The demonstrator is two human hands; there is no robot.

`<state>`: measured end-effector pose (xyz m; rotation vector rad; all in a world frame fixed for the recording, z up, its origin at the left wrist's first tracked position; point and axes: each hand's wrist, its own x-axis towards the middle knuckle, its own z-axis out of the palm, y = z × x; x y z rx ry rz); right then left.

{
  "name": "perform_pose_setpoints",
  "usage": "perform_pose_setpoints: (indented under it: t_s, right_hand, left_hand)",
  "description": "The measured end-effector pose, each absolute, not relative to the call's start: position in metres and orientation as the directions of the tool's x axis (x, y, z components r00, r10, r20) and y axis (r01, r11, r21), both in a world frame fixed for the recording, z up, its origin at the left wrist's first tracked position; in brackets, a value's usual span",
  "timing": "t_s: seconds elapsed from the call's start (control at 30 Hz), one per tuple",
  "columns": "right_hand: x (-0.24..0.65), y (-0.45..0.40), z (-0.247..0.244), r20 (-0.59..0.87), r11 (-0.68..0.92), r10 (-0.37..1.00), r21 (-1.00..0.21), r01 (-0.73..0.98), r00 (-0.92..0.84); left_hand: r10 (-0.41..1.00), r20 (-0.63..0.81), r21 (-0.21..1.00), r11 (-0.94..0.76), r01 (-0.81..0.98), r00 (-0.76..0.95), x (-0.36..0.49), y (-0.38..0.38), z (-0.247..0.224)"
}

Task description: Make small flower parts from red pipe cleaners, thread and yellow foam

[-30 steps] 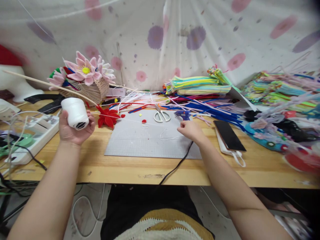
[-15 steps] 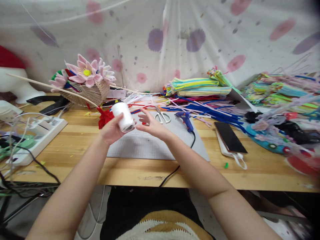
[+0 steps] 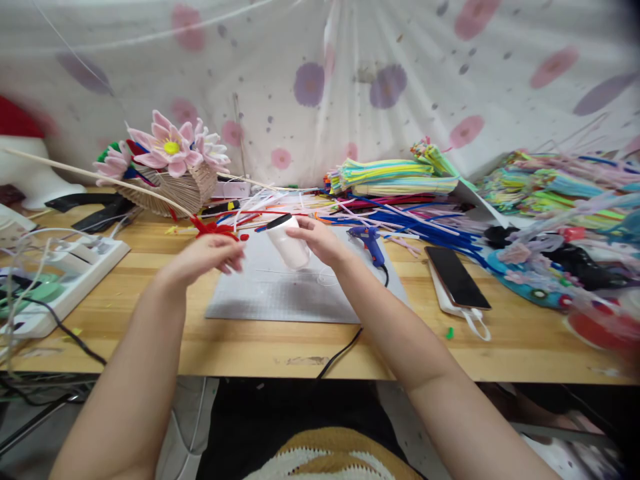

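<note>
My right hand (image 3: 320,239) is closed round a spool of white thread (image 3: 291,248), tilted above the grey cutting mat (image 3: 250,303). One end of the spool is dark. My left hand (image 3: 213,255) is to its left, fingers bent and drawn together near the mat's left edge. Whether anything thin is between those fingertips is too blurred to tell. Just behind it lies a bright red fuzzy piece (image 3: 215,228), partly hidden by the hand. A thin white loop of thread (image 3: 327,277) shows on the mat, below my right hand.
A blue glue gun (image 3: 369,241) lies at the mat's right, its black cord crossing the table edge. Further right is a phone (image 3: 457,277) on a white power bank. Pipe cleaners (image 3: 400,177) line the back. Pink flowers (image 3: 167,147) and a power strip (image 3: 75,287) are left.
The thread spool has passed from my left hand to my right and moved rightward, its tilt changed. My left hand has let go of it and drawn left. The scissors are now hidden.
</note>
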<state>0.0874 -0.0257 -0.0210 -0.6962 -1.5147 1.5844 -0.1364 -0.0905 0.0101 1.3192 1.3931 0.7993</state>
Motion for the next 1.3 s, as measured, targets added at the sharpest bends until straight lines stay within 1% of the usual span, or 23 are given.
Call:
perform_pose_setpoints:
  t_s: [0.07, 0.1, 0.17, 0.23, 0.27, 0.33, 0.43, 0.5, 0.57, 0.6, 0.67, 0.73, 0.8, 0.83, 0.87, 0.9, 0.93, 0.97, 1.03, 1.1, 1.17, 1.23, 1.3]
  right_hand:
    - [0.088, -0.025, -0.018, 0.171, 0.070, 0.813, -0.978, -0.198, -0.557]
    - [0.086, -0.026, -0.016, 0.172, 0.063, 0.793, -0.977, -0.203, -0.584]
    - [0.080, -0.027, -0.013, 0.159, 0.035, 0.749, -0.979, -0.201, -0.643]
    - [0.072, -0.028, -0.012, 0.113, -0.018, 0.717, -0.983, -0.181, -0.687]
    - [0.068, -0.027, -0.012, 0.090, -0.048, 0.718, -0.983, -0.178, -0.690]
    - [0.062, -0.025, -0.016, 0.056, -0.109, 0.758, -0.971, -0.211, -0.650]
    - [0.055, -0.026, -0.029, -0.012, -0.258, 0.802, -0.909, -0.328, -0.597]
    - [0.049, -0.032, -0.040, -0.069, -0.393, 0.764, -0.838, -0.378, -0.642]
    - [0.043, -0.043, -0.051, -0.104, -0.496, 0.677, -0.796, -0.347, -0.729]
    - [0.042, -0.049, -0.056, -0.115, -0.517, 0.626, -0.802, -0.300, -0.771]
    - [0.045, -0.058, -0.062, -0.111, -0.472, 0.552, -0.858, -0.201, -0.826]
    - [0.058, -0.061, -0.062, -0.087, -0.325, 0.546, -0.939, -0.116, -0.833]
    - [0.079, -0.055, -0.057, -0.080, -0.111, 0.617, -0.994, 0.014, -0.783]
    - [0.090, -0.050, -0.052, -0.095, 0.020, 0.649, -0.990, 0.141, -0.755]
    - [0.101, -0.043, -0.047, -0.098, 0.155, 0.711, -0.944, 0.291, -0.697]
    - [0.111, -0.035, -0.042, -0.072, 0.255, 0.788, -0.866, 0.430, -0.612]
    - [0.119, -0.026, -0.037, -0.021, 0.311, 0.854, -0.782, 0.541, -0.520]
    - [0.124, -0.018, -0.034, 0.026, 0.328, 0.896, -0.710, 0.623, -0.442]
    - [0.129, -0.002, -0.034, 0.078, 0.275, 0.957, -0.560, 0.782, -0.281]
    - [0.126, 0.011, -0.041, 0.069, 0.167, 0.986, -0.409, 0.897, -0.153]
    - [0.121, 0.020, -0.052, 0.024, 0.091, 0.996, -0.304, 0.948, -0.088]
    - [0.118, 0.027, -0.061, -0.018, 0.029, 0.999, -0.291, 0.956, -0.035]
    - [0.118, 0.033, -0.062, -0.085, -0.032, 0.996, -0.337, 0.941, 0.003]
  left_hand:
    - [0.997, 0.001, 0.981, 0.013, 0.194, -0.073, -0.137, -0.085, 0.012]
    - [0.993, 0.056, 0.988, -0.041, 0.149, -0.100, -0.133, -0.083, 0.011]
    - [0.998, 0.058, 0.997, -0.057, 0.053, -0.022, -0.116, -0.080, 0.006]
    - [0.988, -0.028, 0.999, 0.033, -0.032, 0.154, -0.097, -0.078, -0.001]
    - [0.986, -0.053, 0.996, 0.063, -0.058, 0.160, -0.089, -0.078, -0.003]
    - [0.995, -0.064, 0.992, 0.072, -0.106, 0.081, -0.078, -0.078, -0.006]
    - [0.994, 0.031, 0.977, -0.052, -0.207, -0.104, -0.074, -0.077, -0.005]
    - [0.971, 0.133, 0.959, -0.176, -0.222, -0.197, -0.079, -0.075, -0.003]
    - [0.934, 0.225, 0.955, -0.269, -0.128, -0.278, -0.087, -0.072, -0.002]
    - [0.916, 0.260, 0.956, -0.289, -0.052, -0.307, -0.093, -0.071, -0.002]
    - [0.895, 0.300, 0.954, -0.282, 0.104, -0.330, -0.106, -0.068, -0.005]
    - [0.884, 0.331, 0.937, -0.268, 0.222, -0.330, -0.122, -0.066, -0.009]
    - [0.893, 0.341, 0.920, -0.253, 0.298, -0.295, -0.135, -0.065, -0.014]
    - [0.907, 0.328, 0.918, -0.240, 0.317, -0.264, -0.139, -0.064, -0.015]
    - [0.926, 0.302, 0.920, -0.221, 0.323, -0.228, -0.141, -0.064, -0.016]
    - [0.941, 0.273, 0.926, -0.201, 0.318, -0.200, -0.142, -0.063, -0.017]
    - [0.948, 0.255, 0.933, -0.189, 0.306, -0.192, -0.141, -0.063, -0.017]
    - [0.944, 0.255, 0.938, -0.189, 0.292, -0.207, -0.139, -0.063, -0.016]
    - [0.903, 0.311, 0.932, -0.229, 0.280, -0.297, -0.132, -0.063, -0.011]
    - [0.843, 0.387, 0.908, -0.279, 0.311, -0.373, -0.125, -0.064, -0.005]
    - [0.836, 0.419, 0.885, -0.290, 0.364, -0.354, -0.122, -0.066, 0.002]
    - [0.854, 0.436, 0.854, -0.293, 0.430, -0.285, -0.121, -0.067, 0.007]
    - [0.851, 0.476, 0.803, -0.318, 0.504, -0.223, -0.122, -0.066, 0.010]
